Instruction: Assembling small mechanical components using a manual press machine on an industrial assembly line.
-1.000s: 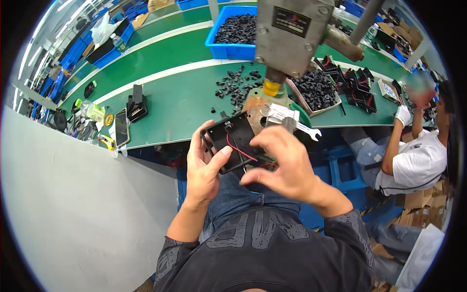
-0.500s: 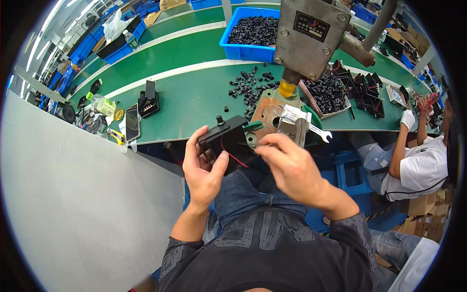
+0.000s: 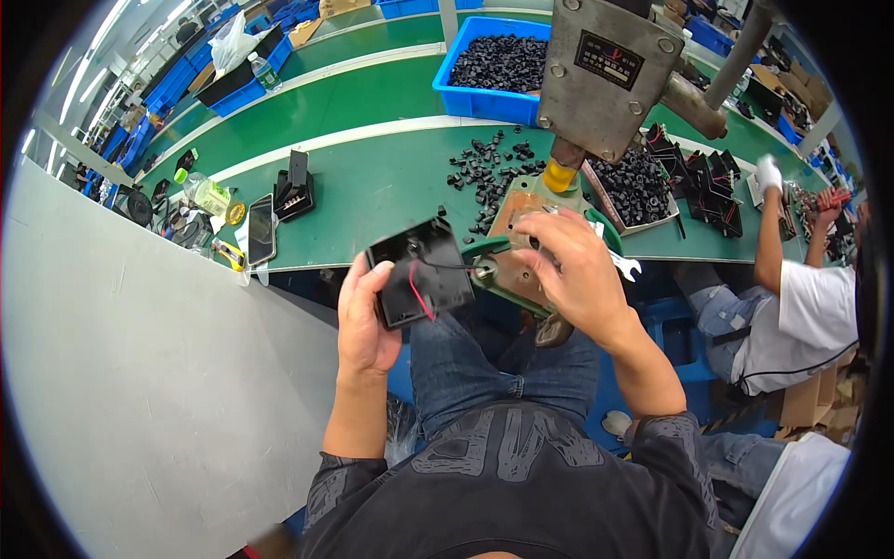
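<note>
My left hand (image 3: 363, 312) grips a black plastic box (image 3: 396, 293) by its left side, tilted so its hollow inside shows. A red wire (image 3: 416, 293) and a black wire hang within it. My right hand (image 3: 587, 275) is over the metal base plate (image 3: 521, 210) of a press, its fingers bent and the thumb apart from them. Under and beside that hand lies a wrench (image 3: 629, 268), mostly covered; whether the fingertips touch it is hidden. The press head (image 3: 605, 74), with a yellow-collared ram (image 3: 559, 177), stands above the plate.
Loose black caps (image 3: 489, 172) lie on the green bench, near a blue bin (image 3: 442, 84) and a box (image 3: 643, 219) of similar parts. Black housings (image 3: 712, 186) are to the right. A phone (image 3: 262, 228) and bottle (image 3: 207, 194) lie left. A white-gloved co-worker (image 3: 768, 174) sits right.
The box has turned in my left hand, so its open inside now faces up. My right hand has moved away from the box, up and right over the plate and wrench, with fingers parted.
</note>
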Action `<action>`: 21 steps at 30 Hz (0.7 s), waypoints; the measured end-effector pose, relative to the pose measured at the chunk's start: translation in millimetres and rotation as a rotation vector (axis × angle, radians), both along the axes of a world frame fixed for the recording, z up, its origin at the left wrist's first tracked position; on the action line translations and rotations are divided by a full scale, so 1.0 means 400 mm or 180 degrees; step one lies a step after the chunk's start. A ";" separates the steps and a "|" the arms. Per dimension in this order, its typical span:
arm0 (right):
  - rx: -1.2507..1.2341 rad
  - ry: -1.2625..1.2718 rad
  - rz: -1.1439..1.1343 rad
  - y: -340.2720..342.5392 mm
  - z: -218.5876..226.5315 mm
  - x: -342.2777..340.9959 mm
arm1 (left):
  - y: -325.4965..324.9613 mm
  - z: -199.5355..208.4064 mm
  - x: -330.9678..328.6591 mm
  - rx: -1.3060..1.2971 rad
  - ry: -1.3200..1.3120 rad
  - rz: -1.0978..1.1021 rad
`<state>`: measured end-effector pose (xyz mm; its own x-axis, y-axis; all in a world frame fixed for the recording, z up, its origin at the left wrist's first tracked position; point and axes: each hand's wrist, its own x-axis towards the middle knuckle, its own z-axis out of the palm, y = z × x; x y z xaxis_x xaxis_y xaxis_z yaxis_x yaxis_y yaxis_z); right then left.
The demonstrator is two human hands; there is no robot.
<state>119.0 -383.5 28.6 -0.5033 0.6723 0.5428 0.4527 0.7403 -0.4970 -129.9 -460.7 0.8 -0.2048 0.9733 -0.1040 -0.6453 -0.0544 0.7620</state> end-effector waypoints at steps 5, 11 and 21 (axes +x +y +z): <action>-0.0008 0.0252 -0.0345 -0.019 -0.028 0.030 | 0.082 -0.064 0.065 0.0456 0.1091 0.1285; -0.0029 0.0301 -0.0462 -0.072 -0.020 0.082 | 0.160 -0.120 0.164 0.0712 0.1372 0.1069; 0.0004 0.0269 -0.1131 -0.145 -0.020 0.163 | 0.194 -0.211 0.327 0.1497 0.3831 0.0930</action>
